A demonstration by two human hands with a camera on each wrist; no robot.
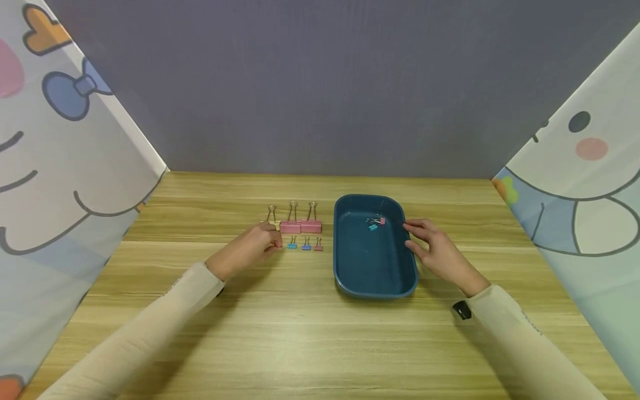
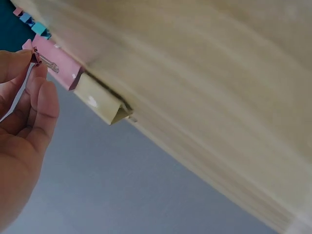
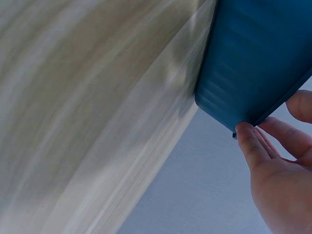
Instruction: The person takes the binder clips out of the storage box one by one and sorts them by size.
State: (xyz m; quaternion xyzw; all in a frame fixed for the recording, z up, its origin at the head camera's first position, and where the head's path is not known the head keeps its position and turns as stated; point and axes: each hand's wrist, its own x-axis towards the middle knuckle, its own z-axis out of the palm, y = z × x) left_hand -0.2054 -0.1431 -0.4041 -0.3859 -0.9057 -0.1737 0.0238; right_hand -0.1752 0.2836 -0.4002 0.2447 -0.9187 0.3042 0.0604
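My left hand (image 1: pixel 256 243) pinches a small pink binder clip (image 2: pixel 35 54) between thumb and fingertips, low over the table. Just beyond it stand two large pink binder clips (image 1: pixel 311 226) and a yellow binder clip (image 2: pixel 101 98), partly hidden by the hand in the head view. To its right, in a row, are small binder clips: a teal one (image 1: pixel 292 245), a blue one (image 1: pixel 306 248) and a dark pink one (image 1: pixel 318 248). My right hand (image 1: pixel 440 253) touches the right side of the blue bin (image 1: pixel 375 293) near its rim, fingers fairly straight.
Inside the bin lie a small pink binder clip (image 1: pixel 382 221) and a small teal binder clip (image 1: pixel 373 227). The wooden table (image 1: pixel 280 344) meets a grey panel (image 1: pixel 320 111) at its back. Printed cartoon sheets (image 1: pixel 100 161) flank both sides.
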